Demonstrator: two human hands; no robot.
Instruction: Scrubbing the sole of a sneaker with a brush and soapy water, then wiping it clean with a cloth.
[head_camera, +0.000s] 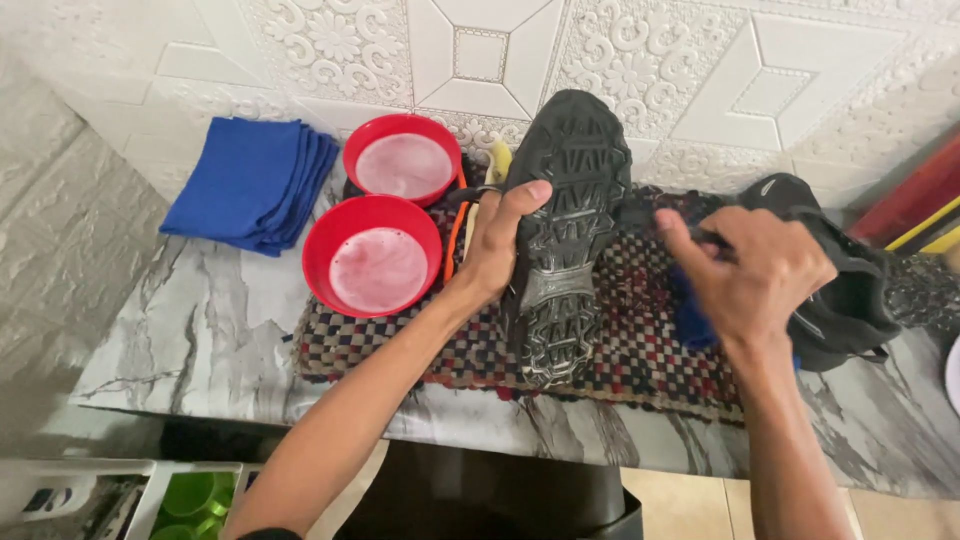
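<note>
Marbled grey tabletop set against a wall of embossed white tiles, seen from above. A checked woven mat covers the middle of the tabletop and carries the work, presumably to keep dirt and moisture off the stone.

Left hand: closed around the side of a black shoe, thumb across the sole and fingers behind. The shoe is held sole-up and toe away from the person, heel resting on the mat; this pose turns the treaded sole toward the camera and leaves it open to the other hand. The left forearm runs up from the lower left, wrist nearly straight.

Right hand: curled shut over a bunched blue cloth, of which only a fold shows below the fingers. The knuckles face up and the fingertips point toward the sole, just beside its right edge; whether the cloth touches the shoe cannot be told. The right forearm rises from the lower edge of the frame, wrist slightly bent inward.

A second black shoe lies on its side behind the right hand, on the mat's right end. Two red bowls holding pale cloudy liquid stand at the mat's left end, one behind the other, within reach of the left hand. A stack of folded blue cloths lies farther left on bare stone. An orange and yellow object shows between the bowls and the held shoe, too hidden to name.
</note>
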